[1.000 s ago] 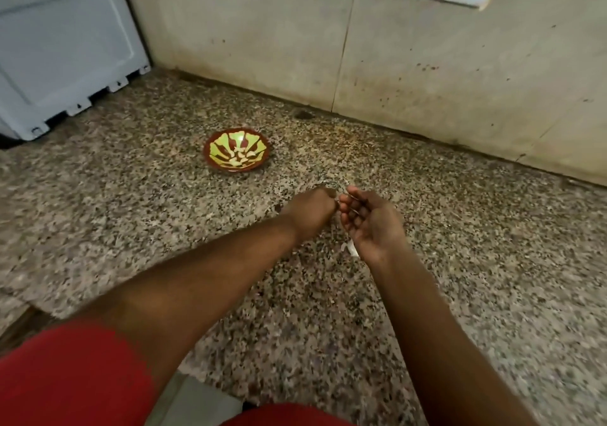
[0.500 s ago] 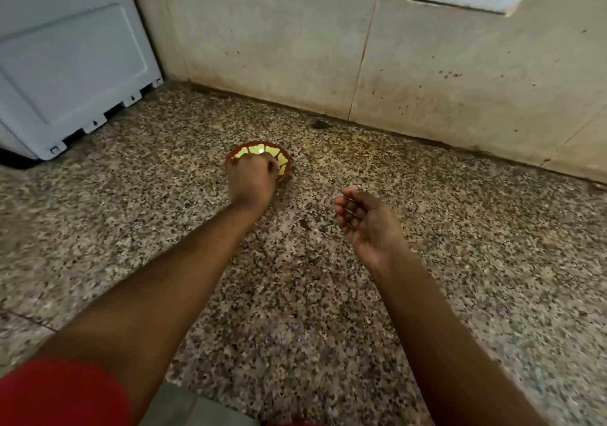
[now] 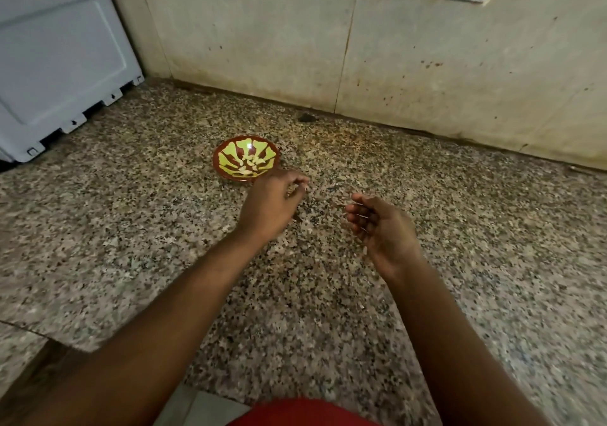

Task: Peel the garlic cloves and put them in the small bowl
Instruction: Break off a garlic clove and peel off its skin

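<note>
Speckled stone counter (image 3: 131, 228) stretching under both hands. White appliance (image 3: 59, 64) sitting far off beyond left hand. Small bowl (image 3: 220, 162) sitting just beyond left hand, peeled garlic cloves (image 3: 250, 162) lying inside. Left hand (image 3: 272, 204) hovering beside bowl, fingers loosely curling, holding nothing visible. Right hand (image 3: 381, 228) hanging nearby, palm cupping, fingers bending; contents impossible to tell.
</note>
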